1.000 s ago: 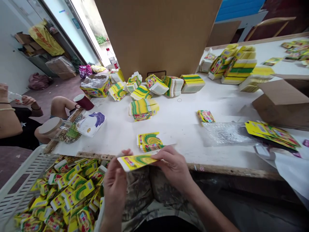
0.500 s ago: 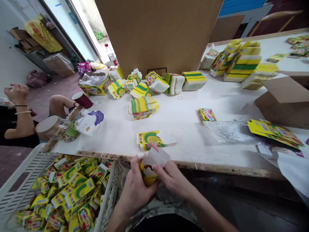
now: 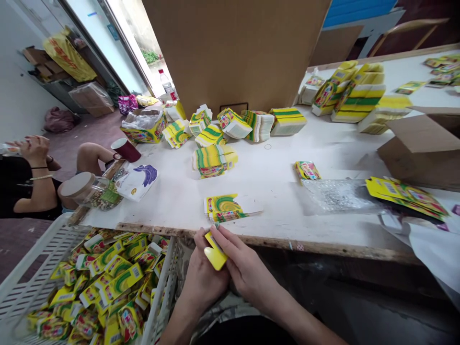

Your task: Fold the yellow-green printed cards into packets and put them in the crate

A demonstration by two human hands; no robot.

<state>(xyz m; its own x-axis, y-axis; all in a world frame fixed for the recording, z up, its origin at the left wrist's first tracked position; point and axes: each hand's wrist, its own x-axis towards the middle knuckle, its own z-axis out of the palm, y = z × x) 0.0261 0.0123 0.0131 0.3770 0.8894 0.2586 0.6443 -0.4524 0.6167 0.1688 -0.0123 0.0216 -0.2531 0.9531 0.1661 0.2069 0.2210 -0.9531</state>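
Note:
Between my two hands is a small yellow carton (image 3: 216,257), with a rounded yellow flap showing at its near end. My left hand (image 3: 204,273) wraps round its left side, fingers closed. From the right, my right hand (image 3: 240,261) grips it, fingers pressed along its upper side. Much of the carton is hidden by the fingers. Just beyond my hands, a few flat yellow-green cartons (image 3: 224,207) lie near the table's front edge. Farther back sits a stack of flattened cartons (image 3: 212,160).
At lower left, a white plastic crate (image 3: 34,268) holds many yellow cartons. Bundled cartons (image 3: 258,124) line the foot of a large cardboard panel (image 3: 237,52). A mug (image 3: 126,149) and a jar (image 3: 91,189) stand left, near a seated person (image 3: 36,182). Bubble wrap (image 3: 334,196) lies right.
The carton has turned in my hands: its white open flap showed before, and now a yellow end with a rounded flap faces me. My right hand has moved left and down along it.

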